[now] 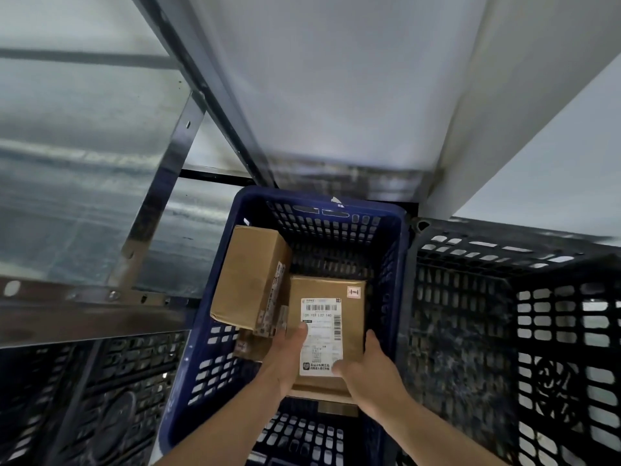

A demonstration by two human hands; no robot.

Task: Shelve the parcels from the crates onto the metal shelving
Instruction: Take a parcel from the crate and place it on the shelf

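A dark blue slotted crate (398, 280) stands below me and holds cardboard parcels. Both hands are inside it, on a brown parcel (353, 317) with a white shipping label. My left hand (285, 361) grips its left side, thumb lying on the label. My right hand (366, 368) grips its right near corner, fingers curled round the edge. A larger plain brown parcel (250, 280) leans against the crate's left wall. A small parcel (247, 346) peeks out beneath it. The metal shelving (84, 196) rises on the left with a bare steel shelf.
A black slotted crate (504, 314) stands to the right of the blue one. Another black crate (100, 398) sits under the shelf at lower left. A white wall or panel (336, 79) fills the top. A slotted shelf upright (164, 183) crosses diagonally.
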